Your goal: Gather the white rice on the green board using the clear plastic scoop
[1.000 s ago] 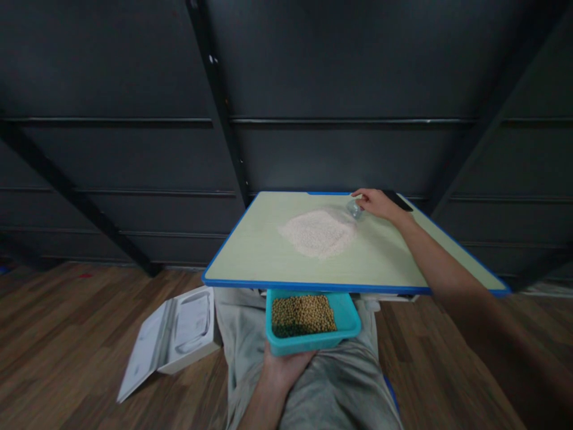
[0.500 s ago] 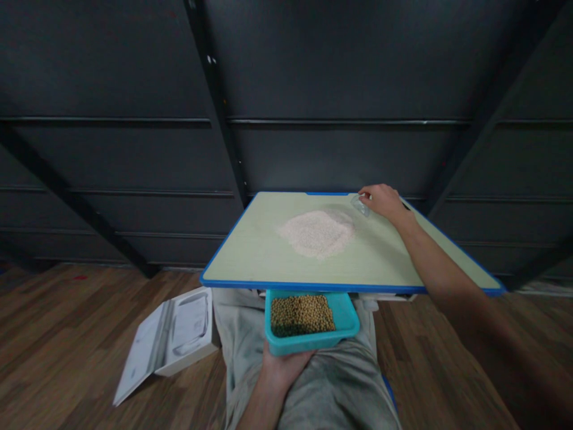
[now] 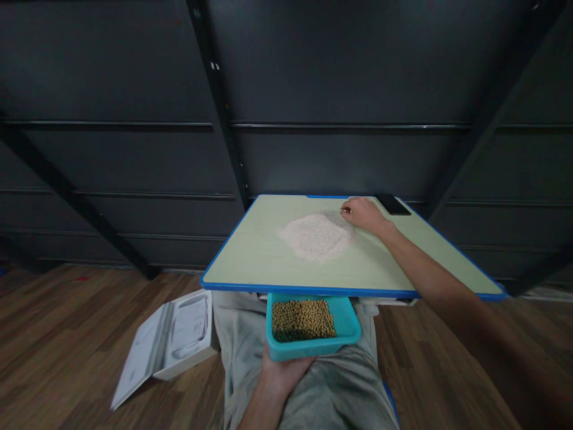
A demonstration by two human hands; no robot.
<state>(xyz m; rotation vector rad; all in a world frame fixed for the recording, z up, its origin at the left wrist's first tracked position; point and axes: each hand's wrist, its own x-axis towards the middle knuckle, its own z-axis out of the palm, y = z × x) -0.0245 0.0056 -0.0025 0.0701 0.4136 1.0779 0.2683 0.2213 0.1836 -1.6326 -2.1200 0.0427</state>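
Note:
On my lap, my left hand (image 3: 284, 373) supports a turquoise plastic tub (image 3: 313, 346) from below, its fingers mostly hidden under it. Dried beans, yellowish and round like soybeans (image 3: 302, 319), fill the tub's left and middle part, while bare turquoise bottom shows on the right. My right hand (image 3: 362, 214) is over the far right part of a small pale table (image 3: 250, 257), its fingers pinched together. Whatever sits between those fingertips is too small to make out. Just left of that hand lies a low heap of pale, grainy powder (image 3: 317, 237).
Behind my right hand, a black phone (image 3: 393, 205) lies flat near the table's far right corner. An opened white box (image 3: 185, 334) sits on the wooden floor to the left. A dark panelled wall (image 3: 349, 155) stands right behind the table.
My right hand has moved left and slightly nearer, toward the heap, uncovering the phone. The clear plastic piece at its fingers earlier is no longer visible. My left hand and the tub stay put.

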